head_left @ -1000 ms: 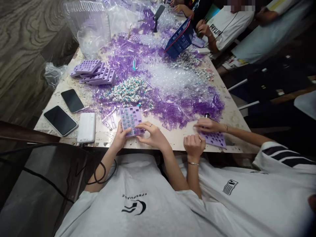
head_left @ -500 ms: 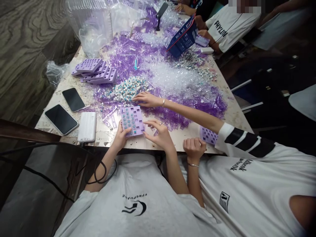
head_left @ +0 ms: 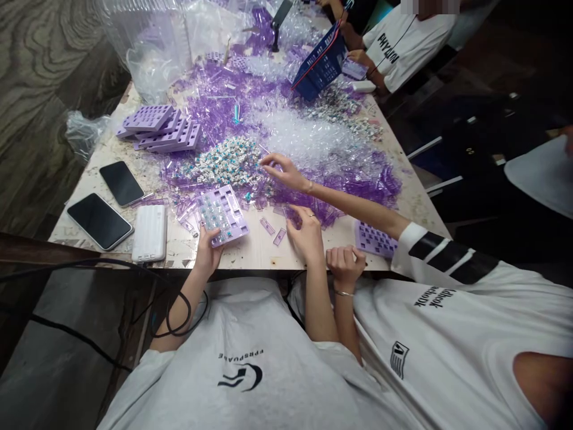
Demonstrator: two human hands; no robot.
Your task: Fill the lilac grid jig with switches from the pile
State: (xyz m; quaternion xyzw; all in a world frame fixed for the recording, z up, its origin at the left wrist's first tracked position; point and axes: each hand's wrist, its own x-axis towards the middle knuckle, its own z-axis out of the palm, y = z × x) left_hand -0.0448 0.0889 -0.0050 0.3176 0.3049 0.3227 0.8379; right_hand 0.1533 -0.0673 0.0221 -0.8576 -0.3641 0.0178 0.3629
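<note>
My left hand (head_left: 208, 249) grips a light purple block (head_left: 240, 232) with rows of square holes by its near left side, thumb on top. Small clear and teal pieces fill many holes on its left part; holes along the right side are bare. The block is tilted above the table edge. My right hand (head_left: 308, 237) reaches to the near edge of the purple plastic pile (head_left: 333, 206), thumb and fingers apart, with nothing visible between them. Two loose clear purple strips (head_left: 280, 237) lie just left of it. Beyond the block is a heap of small white and teal pieces (head_left: 228, 161).
A co-worker's hand (head_left: 286, 170) extends over the heap; their other hand (head_left: 347, 266) rests beside my right wrist, near another purple block (head_left: 373, 240). Two phones (head_left: 101, 221), a white power bank (head_left: 149, 233) and stacked purple blocks (head_left: 154, 128) stand left. A blue basket (head_left: 317, 65) sits farther back.
My right hand has moved away from the block, rightward to the purple pile. My left hand has shifted and turned the block. The co-worker's hand has lifted rightward from the heap.
</note>
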